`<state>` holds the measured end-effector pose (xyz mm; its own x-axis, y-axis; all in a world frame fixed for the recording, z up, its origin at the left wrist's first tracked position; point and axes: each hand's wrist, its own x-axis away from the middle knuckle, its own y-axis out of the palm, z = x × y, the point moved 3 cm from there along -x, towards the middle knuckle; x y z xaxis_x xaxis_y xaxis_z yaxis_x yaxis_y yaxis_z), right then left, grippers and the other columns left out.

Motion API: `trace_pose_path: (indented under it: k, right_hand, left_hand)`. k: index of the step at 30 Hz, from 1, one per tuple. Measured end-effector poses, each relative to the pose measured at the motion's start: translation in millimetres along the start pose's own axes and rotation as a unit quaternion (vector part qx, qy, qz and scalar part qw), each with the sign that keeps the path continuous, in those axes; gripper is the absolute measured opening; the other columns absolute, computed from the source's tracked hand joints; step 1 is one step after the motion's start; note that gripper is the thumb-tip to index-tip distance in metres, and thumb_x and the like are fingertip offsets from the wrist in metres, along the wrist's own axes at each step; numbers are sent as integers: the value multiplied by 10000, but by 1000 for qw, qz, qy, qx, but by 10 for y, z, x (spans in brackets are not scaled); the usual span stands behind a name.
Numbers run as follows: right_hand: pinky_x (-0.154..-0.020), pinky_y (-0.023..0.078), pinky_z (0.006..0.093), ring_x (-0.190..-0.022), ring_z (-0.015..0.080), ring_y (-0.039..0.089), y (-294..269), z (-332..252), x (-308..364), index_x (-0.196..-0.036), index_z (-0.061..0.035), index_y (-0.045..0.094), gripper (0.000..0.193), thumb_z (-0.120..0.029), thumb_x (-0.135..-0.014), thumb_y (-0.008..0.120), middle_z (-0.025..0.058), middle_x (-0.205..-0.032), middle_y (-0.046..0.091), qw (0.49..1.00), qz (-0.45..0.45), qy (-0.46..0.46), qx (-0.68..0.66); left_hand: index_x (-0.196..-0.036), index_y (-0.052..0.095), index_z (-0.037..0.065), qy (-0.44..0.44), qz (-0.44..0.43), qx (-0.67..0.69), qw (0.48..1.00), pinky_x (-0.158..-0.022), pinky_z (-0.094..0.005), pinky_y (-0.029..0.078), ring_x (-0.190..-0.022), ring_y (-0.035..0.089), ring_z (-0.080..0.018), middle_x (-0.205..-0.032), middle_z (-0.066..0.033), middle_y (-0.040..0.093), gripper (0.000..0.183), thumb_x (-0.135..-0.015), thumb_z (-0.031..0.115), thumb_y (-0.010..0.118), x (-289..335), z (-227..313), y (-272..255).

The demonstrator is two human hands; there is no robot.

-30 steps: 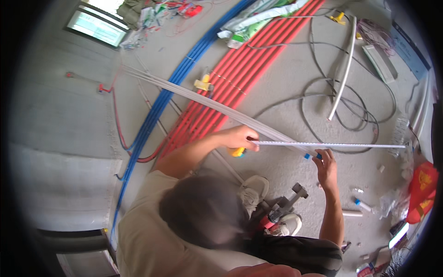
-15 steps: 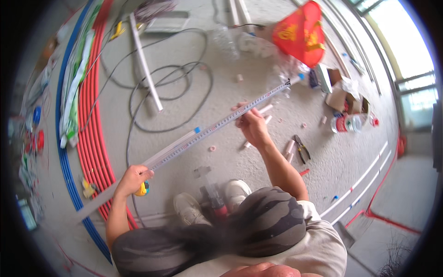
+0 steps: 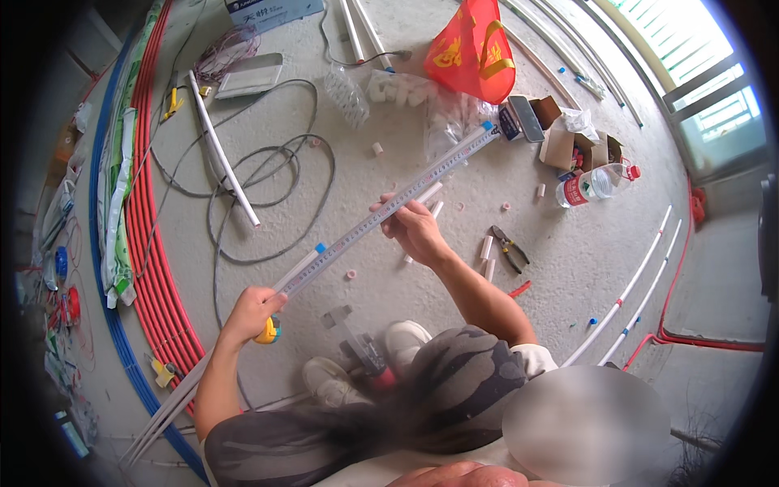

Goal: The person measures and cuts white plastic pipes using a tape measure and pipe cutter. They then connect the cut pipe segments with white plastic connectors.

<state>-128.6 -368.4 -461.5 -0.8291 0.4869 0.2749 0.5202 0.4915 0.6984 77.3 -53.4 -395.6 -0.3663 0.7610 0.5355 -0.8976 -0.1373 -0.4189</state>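
My left hand [image 3: 256, 312] is closed around white pipes and the tape measure [image 3: 268, 331], whose yellow case shows under the fingers. The tape's long pale blade [image 3: 357, 231] runs up to the right, along a long white pipe [image 3: 458, 156] with a blue end. A shorter white pipe [image 3: 299, 272], also blue-ended, lies alongside near the left hand. My right hand [image 3: 412, 230] pinches the blade and the long pipe about midway. The blade's hook sits close to the long pipe's blue end. Behind the left forearm, several pipe lengths [image 3: 162, 418] slant down to the left.
Red pipes [image 3: 154, 276] and blue pipes [image 3: 122, 357] run along the left. A grey cable [image 3: 329, 187] lies coiled on the floor. Pliers [image 3: 510, 247] and cut pipe pieces lie beyond the right forearm. A red bag [image 3: 471, 57], a carton [image 3: 560, 150] and a bottle [image 3: 596, 185] stand farther off.
The view has shifted, so the floor things appear farther left. The tape's hook and the long pipe's blue end now appear closer together. Both hands keep their hold.
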Motion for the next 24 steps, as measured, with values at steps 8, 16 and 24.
trace_pose_path:
  k: [8, 16, 24]
  right_hand:
    - [-771, 518, 302, -860, 157, 595, -72, 72, -16, -1333, -11, 582, 281, -174, -1128, 482, 147, -1191, 700, 1000, 11, -7, -12]
    - [-716, 500, 289, -795, 143, 599, -138, 26, -28, -1234, -29, 606, 240, -211, -1131, 488, 101, -1051, 676, 999, 37, -33, 21]
    - [-560, 427, 220, -613, 94, 476, -1041, -1121, -449, -1086, -19, 611, 234, -235, -1119, 527, 57, -857, 629, 969, 152, -195, -13]
  left_hand:
    - [-798, 689, -15, -14, 14, 6, 1000, -605, -294, 394, -672, 467, -72, -680, 28, 544, 401, -1048, 298, 669, 137, 54, 62]
    - [-914, 708, -24, -60, 37, 30, 997, -652, -296, 448, -732, 554, -94, -801, -21, 629, 246, -969, 213, 746, 211, -223, 3]
    - [-1347, 611, -71, -184, -59, 85, 977, -928, -318, 527, -1051, 655, -188, -1188, -132, 691, 523, -914, 151, 802, 674, -1094, -339]
